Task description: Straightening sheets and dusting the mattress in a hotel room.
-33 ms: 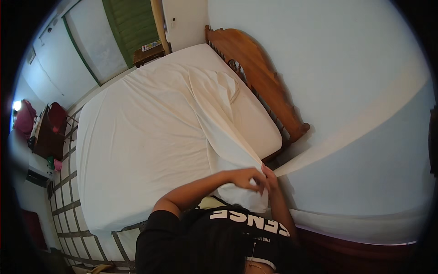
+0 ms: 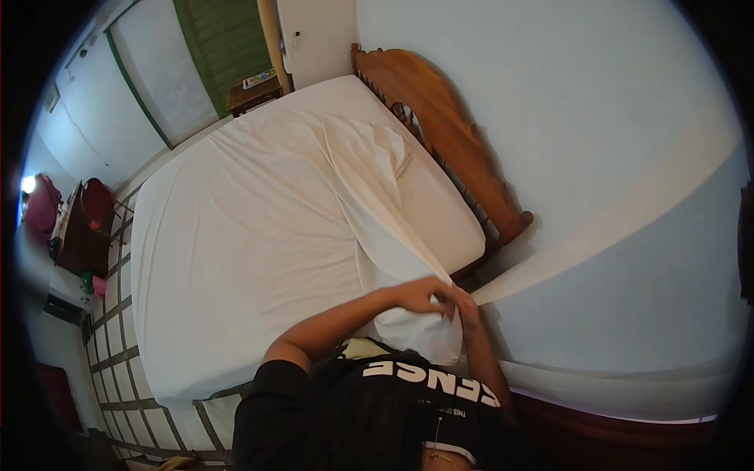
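Observation:
A loose white bedsheet [image 2: 243,243] covers most of the bed and trails off its near right corner. At that corner, my right hand [image 2: 466,306] is closed on the sheet's edge, which runs taut back toward the headboard. My left hand [image 2: 428,296] is right beside it, its fingers curled against my right hand and the cloth. What its fingertips hold is hidden. Below both hands, part of the sheet hangs in a bunch in front of my body. By the headboard, a strip of pale pinkish mattress [image 2: 444,216] shows past the folded sheet.
A carved wooden headboard [image 2: 452,106] stands along the blue wall [image 2: 613,259] at the right. At the far side is a small wooden bedside table [image 2: 255,94]. A red chair [image 2: 98,208] and a desk [image 2: 82,239] stand on the left, beyond the tiled floor [image 2: 110,334].
My left hand has shifted slightly up and right, its fingers now meeting my right hand. The bed and the sheet look the same.

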The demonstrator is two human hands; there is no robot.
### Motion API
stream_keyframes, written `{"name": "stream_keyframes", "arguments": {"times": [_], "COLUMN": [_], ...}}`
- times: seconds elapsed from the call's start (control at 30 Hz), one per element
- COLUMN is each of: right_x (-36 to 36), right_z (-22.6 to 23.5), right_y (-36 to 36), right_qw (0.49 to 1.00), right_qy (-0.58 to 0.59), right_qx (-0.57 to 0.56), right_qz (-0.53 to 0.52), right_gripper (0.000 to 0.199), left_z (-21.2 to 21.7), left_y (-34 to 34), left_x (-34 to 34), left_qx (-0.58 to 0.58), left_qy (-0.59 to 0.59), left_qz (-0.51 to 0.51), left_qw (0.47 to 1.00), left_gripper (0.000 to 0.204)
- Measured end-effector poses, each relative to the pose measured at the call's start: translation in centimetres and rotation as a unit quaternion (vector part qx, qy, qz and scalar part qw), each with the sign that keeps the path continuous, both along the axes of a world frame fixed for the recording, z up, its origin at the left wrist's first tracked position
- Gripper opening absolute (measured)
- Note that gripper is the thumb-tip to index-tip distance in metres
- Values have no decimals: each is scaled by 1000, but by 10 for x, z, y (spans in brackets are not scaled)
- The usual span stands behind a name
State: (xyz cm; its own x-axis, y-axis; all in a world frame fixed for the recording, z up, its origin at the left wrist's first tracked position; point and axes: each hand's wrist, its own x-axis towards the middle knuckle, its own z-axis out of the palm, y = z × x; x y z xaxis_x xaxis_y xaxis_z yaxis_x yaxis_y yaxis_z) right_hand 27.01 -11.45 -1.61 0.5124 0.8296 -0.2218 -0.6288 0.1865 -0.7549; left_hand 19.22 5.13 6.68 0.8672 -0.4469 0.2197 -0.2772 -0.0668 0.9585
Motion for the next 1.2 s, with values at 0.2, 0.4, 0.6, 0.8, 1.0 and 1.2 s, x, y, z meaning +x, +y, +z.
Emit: {"name": "stream_keyframes", "arguments": {"times": [0.2,0.4,0.6,0.8,1.0,1.2], "right_x": [-7,-9,-16,-22,-21,-19], "right_z": [16,29,30,38,46,46], "right_y": [0,-2,-5,-1,17,33], "right_qw": [988,985,974,972,960,944], "right_qy": [-61,-80,-91,-96,-104,-196], "right_qx": [-138,-141,-173,-170,-185,-176], "right_qz": [-31,-56,-113,-131,-183,-201], "right_gripper": [23,23,24,22,19,17], "left_z": [-52,-105,-119,-119,-105,-87], "left_y": [69,89,108,135,168,192], "left_x": [65,99,125,122,109,90], "left_qx": [201,450,446,565,420,371], "left_qy": [-87,-29,-137,-179,-216,-260], "left_qz": [163,15,71,68,229,306], "left_qw": [962,892,882,802,851,837], "left_gripper": [27,30,4,5,8,5]}}
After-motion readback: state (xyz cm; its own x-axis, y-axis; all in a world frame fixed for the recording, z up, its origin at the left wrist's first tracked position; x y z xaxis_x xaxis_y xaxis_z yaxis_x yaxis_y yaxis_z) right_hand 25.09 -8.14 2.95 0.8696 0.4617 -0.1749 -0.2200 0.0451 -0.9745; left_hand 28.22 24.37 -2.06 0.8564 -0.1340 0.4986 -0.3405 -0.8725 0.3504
